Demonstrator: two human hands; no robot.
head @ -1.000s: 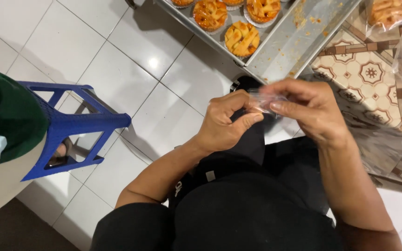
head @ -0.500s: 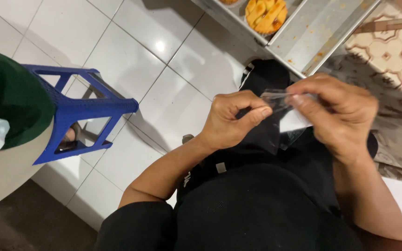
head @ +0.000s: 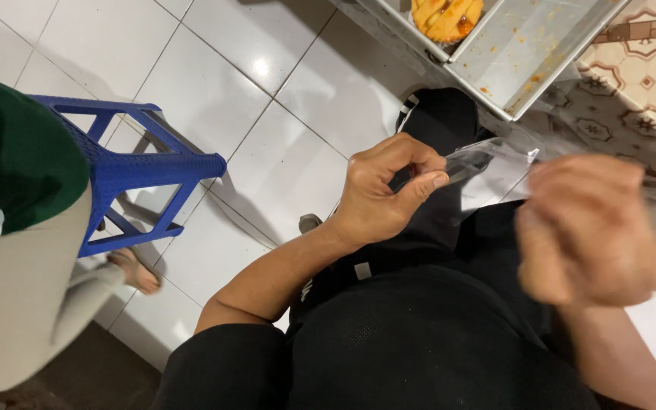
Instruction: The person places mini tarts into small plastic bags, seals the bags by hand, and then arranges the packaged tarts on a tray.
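Left hand (head: pixel 385 193): thumb and fingers pinched shut on one edge of a clear plastic bag (head: pixel 487 168), held above the lap
Right hand (head: pixel 590 228): blurred, just right of the bag, fingers curled; whether it grips the bag cannot be told
Bag: thin, see-through, between the two hands
Metal tray (head: pixel 529 57): upper right, holding a lattice tart (head: pixel 446 15)
Blue stool (head: pixel 134 171): on the white tiles, left
Another person (head: pixel 17 228): far left, green top, beige trousers
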